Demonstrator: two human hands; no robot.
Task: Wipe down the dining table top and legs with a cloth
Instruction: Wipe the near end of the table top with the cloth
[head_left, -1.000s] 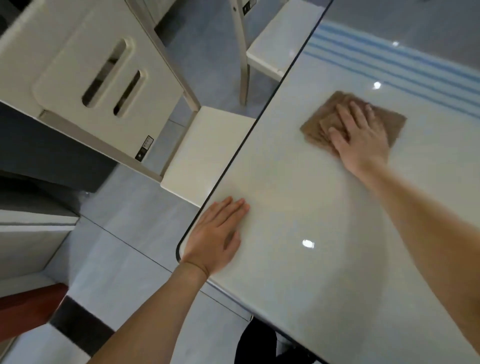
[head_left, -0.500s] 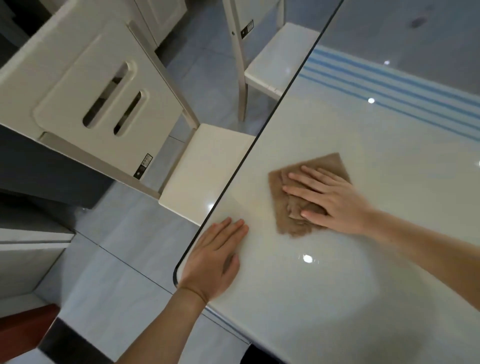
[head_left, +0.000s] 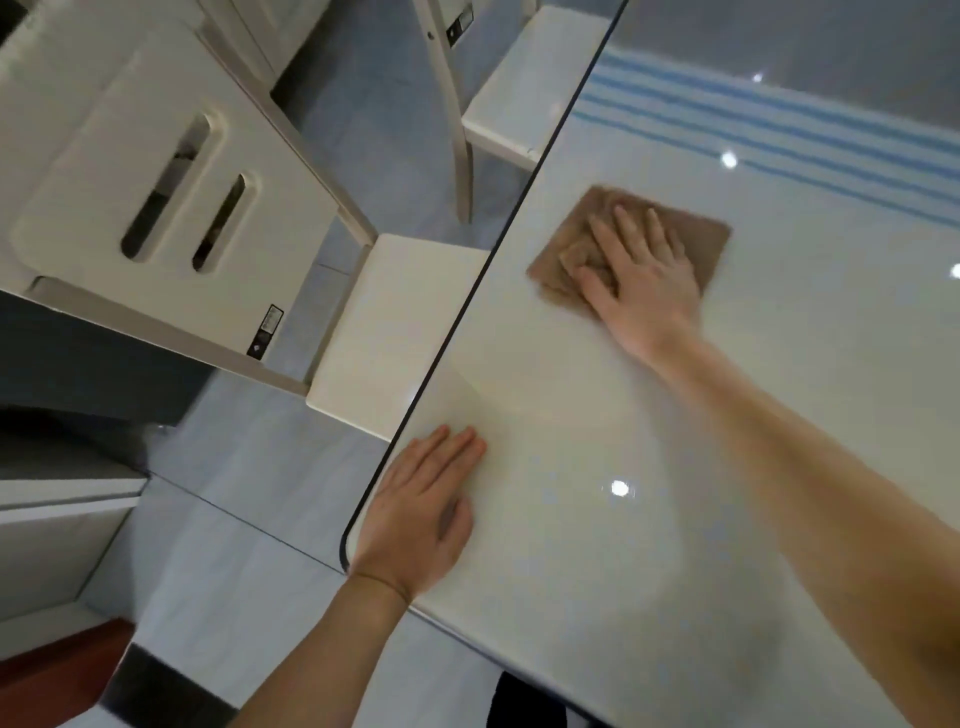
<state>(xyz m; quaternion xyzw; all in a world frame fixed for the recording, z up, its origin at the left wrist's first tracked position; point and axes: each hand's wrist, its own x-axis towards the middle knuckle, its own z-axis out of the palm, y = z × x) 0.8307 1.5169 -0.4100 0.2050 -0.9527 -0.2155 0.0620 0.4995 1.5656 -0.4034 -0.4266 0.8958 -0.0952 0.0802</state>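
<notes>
A brown cloth (head_left: 698, 236) lies flat on the glossy white dining table top (head_left: 597, 415), close to its dark left edge. My right hand (head_left: 641, 275) presses on the cloth with fingers spread and fairly straight, and a bunched fold shows under the fingertips. My left hand (head_left: 421, 512) rests flat on the table's rounded near-left corner with its fingers straight. The table legs are out of sight.
A cream chair (head_left: 384, 332) stands pushed against the table's left edge, its slotted backrest (head_left: 171, 208) towards the left. A second cream chair (head_left: 509, 98) stands further along that edge. Blue stripes (head_left: 779, 130) cross the far part of the top. Grey tiled floor (head_left: 234, 519) lies left.
My right hand slid the cloth from near my left hand back out, away from me and to the right. My left hand stayed on the corner.
</notes>
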